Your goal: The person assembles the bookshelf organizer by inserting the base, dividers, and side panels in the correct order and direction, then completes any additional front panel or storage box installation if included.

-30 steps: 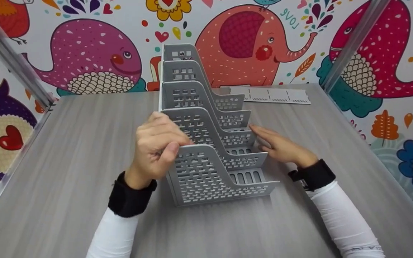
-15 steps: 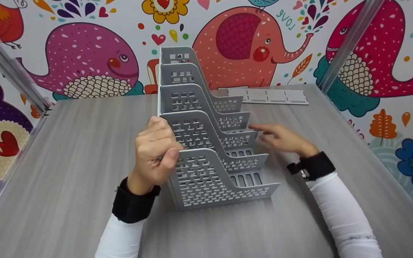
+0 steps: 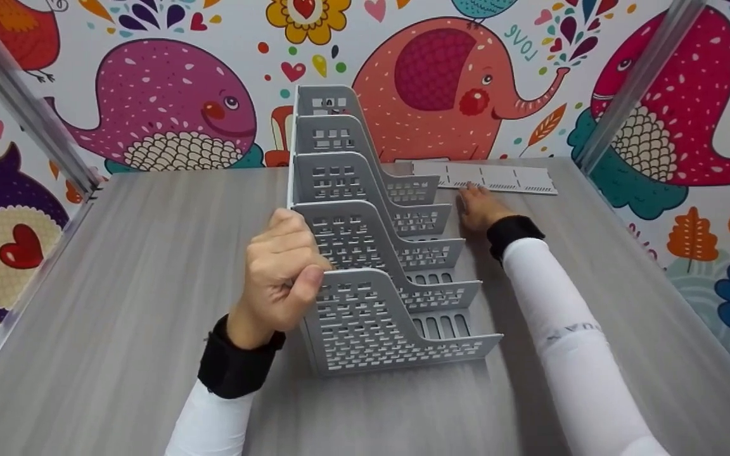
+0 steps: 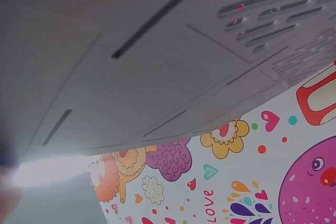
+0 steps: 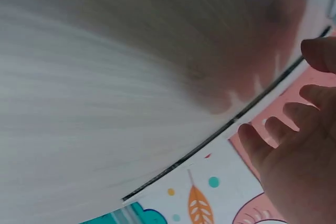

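Note:
A grey desktop file rack [image 3: 355, 323] with several perforated dividers stands upright at the middle of the table in the head view. My left hand [image 3: 279, 272] grips the rack's tall left side near the front, fingers curled over the edge and thumb on the nearest divider. The left wrist view looks along the slotted back panel [image 4: 147, 87] of the rack. Beyond the rack's right side, my right hand [image 3: 480, 208] reaches to a flat, light grey slotted panel [image 3: 501, 178] lying at the table's far edge. In the right wrist view the fingers [image 5: 254, 142] are extended beside its thin edge.
The grey wood-grain table [image 3: 149, 285] has metal frame posts [image 3: 631, 82] at its far corners. A printed wall [image 3: 175, 95] with cartoon animals closes off the back and sides. Part of the flat panel is hidden behind the rack.
My right hand has left the rack's right side and moved forward to the flat panel. My left hand keeps its grip, and the rack stays in place.

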A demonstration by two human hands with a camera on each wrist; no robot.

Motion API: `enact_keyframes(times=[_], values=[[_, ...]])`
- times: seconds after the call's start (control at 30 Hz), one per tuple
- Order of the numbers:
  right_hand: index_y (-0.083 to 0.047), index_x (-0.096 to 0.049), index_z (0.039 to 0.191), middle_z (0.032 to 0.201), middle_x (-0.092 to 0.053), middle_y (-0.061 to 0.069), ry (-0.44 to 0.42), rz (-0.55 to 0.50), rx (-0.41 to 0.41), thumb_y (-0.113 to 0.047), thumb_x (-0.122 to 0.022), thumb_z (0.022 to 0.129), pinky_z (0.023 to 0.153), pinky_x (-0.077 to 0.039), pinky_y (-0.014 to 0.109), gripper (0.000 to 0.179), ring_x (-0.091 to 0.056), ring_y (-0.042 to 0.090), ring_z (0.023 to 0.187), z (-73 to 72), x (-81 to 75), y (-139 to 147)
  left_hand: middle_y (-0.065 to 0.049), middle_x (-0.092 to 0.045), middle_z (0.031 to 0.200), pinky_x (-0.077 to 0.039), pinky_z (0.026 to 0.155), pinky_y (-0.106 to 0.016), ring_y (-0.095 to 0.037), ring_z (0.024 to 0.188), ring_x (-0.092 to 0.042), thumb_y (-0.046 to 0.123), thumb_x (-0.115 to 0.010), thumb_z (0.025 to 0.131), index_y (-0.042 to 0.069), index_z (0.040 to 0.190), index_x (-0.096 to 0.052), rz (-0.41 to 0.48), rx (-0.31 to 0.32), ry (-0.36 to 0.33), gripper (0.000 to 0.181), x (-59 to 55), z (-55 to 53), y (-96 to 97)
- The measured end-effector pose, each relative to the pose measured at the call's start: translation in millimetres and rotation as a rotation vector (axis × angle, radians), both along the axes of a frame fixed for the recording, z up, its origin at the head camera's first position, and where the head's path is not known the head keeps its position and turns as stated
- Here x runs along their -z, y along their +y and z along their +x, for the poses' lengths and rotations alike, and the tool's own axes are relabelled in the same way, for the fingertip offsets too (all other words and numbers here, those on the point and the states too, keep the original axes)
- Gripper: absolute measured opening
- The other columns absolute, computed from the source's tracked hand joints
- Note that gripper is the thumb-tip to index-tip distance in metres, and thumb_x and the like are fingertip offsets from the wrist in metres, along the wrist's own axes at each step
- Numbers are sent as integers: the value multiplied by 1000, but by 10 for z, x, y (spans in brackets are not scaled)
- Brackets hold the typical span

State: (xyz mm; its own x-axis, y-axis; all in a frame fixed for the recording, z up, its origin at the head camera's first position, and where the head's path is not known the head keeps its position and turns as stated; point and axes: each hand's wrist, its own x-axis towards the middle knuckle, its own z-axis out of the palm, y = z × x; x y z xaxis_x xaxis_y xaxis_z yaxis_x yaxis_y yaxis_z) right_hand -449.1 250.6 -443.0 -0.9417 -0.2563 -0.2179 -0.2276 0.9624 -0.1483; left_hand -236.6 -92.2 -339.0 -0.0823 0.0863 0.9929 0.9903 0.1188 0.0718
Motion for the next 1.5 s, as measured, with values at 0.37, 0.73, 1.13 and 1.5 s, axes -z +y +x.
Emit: enact_keyframes(times=[0.37,0.73,1.13,1.5], values=[[5,-14,158,166,-14,26,-56,10,65,-10,-39,97,126,-14,55,68,-11,44,154,-34,59,148,1,-45,49,-32,67,-35,-15,54,-33,24,-46,101,8,54,-56,-4,13,-17,51,-8,38,13],[-11,-22,160,138,-32,34,-33,10,103,-10,-42,101,110,-39,61,62,-39,46,122,66,6,310,-1,-51,51,-32,66,-36,-15,53,-36,21,-47,99,7,55,-58,-8,16,-20,48,-54,27,-14],[11,-63,106,103,-65,30,71,-88,110,-10,-51,95,89,-49,54,26,-57,39,92,195,7,574,-2,-54,52,-33,67,-35,-15,53,-38,22,-47,99,7,56,-60,-10,-2,-49,47,-18,22,-55],[-1,-45,147,135,-41,43,35,-58,265,-49,-52,101,108,-41,67,67,-52,52,111,461,93,579,-1,-49,51,-32,68,-33,-15,54,-38,24,-47,101,7,57,-59,-27,-4,-57,49,-36,25,-65]])
